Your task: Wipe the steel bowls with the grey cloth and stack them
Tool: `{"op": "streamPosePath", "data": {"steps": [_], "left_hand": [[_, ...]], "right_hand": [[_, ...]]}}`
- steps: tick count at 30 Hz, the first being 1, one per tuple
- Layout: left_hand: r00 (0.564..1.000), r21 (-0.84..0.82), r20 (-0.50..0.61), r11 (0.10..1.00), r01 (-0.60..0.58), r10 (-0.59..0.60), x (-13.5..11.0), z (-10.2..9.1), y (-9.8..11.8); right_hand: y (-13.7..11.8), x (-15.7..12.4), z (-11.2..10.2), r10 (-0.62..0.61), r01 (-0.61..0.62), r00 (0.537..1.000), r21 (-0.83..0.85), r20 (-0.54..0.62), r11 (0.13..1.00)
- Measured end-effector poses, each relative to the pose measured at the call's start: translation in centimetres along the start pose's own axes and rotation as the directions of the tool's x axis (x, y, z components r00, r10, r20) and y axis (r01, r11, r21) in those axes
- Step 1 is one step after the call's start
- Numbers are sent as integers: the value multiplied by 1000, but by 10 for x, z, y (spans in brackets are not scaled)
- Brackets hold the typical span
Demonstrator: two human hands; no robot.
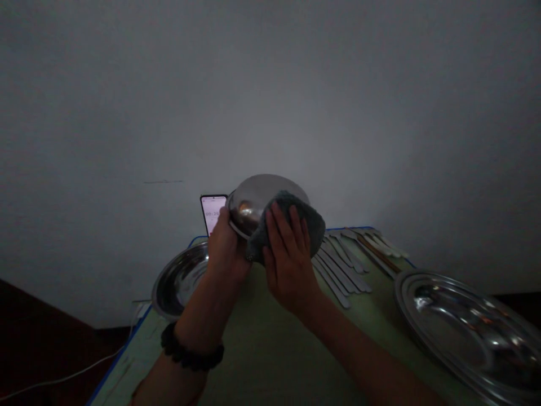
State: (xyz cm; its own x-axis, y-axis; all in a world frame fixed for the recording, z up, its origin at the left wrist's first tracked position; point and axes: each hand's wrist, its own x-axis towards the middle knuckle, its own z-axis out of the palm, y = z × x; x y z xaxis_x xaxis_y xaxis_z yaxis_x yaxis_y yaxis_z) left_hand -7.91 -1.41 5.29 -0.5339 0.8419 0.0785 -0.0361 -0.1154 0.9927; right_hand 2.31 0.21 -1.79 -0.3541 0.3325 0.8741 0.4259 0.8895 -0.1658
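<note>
**Bracing bowl [253,197], cloth [315,230] pressed on**

Left hand [224,242] clamps the near-left rim, likely to resist my push; far fingers hidden. Right hand [288,256] holds cloth to metal, fingers slightly spread. Bowl's up off the table [253,344], toward the far side. Phone [212,207] tight left; cutlery [344,303] right. Forearms fit between basin [167,285] and platter [403,290].
</note>
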Motion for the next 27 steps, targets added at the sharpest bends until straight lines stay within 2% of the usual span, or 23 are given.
{"op": "streamPosePath", "data": {"steps": [2,4,6,9,11,13,15,16,19,22,24,27], "left_hand": [[996,-141,-64,989,50,-60,-4,6,-4],[994,-127,-102,991,33,-46,-8,10,-6],[996,11,-78,999,-51,52,-12,12,-5],[981,188,14,963,-195,196,-20,12,1],[968,257,77,933,-251,239,-26,14,5],[960,296,135,914,-277,247,-30,16,8],[961,241,162,936,-257,223,-31,16,8],[967,178,153,957,-230,204,-31,16,7],[984,-7,99,989,-145,145,-28,14,5],[985,-124,145,989,-80,98,-29,13,8],[976,-146,195,987,-66,94,-33,13,14],[938,-50,303,986,-160,168,-39,14,19]], "right_hand": [[1,0,-3,-70,73,996,-54,55,996],[1,1,-7,-94,100,992,-71,81,993],[4,6,-13,-89,95,993,-70,82,993],[14,14,-21,-60,61,998,-17,35,998],[25,17,-22,15,-14,1000,83,-8,996],[34,18,-20,150,-138,987,187,-50,972],[36,16,-17,266,-243,961,242,-69,939],[35,15,-15,283,-259,957,245,-67,934],[22,14,-15,162,-153,986,184,-34,971],[12,18,-22,21,-19,999,88,-27,996],[13,22,-28,-3,6,998,56,-60,998],[26,29,-37,47,-36,992,92,-118,995]]}}
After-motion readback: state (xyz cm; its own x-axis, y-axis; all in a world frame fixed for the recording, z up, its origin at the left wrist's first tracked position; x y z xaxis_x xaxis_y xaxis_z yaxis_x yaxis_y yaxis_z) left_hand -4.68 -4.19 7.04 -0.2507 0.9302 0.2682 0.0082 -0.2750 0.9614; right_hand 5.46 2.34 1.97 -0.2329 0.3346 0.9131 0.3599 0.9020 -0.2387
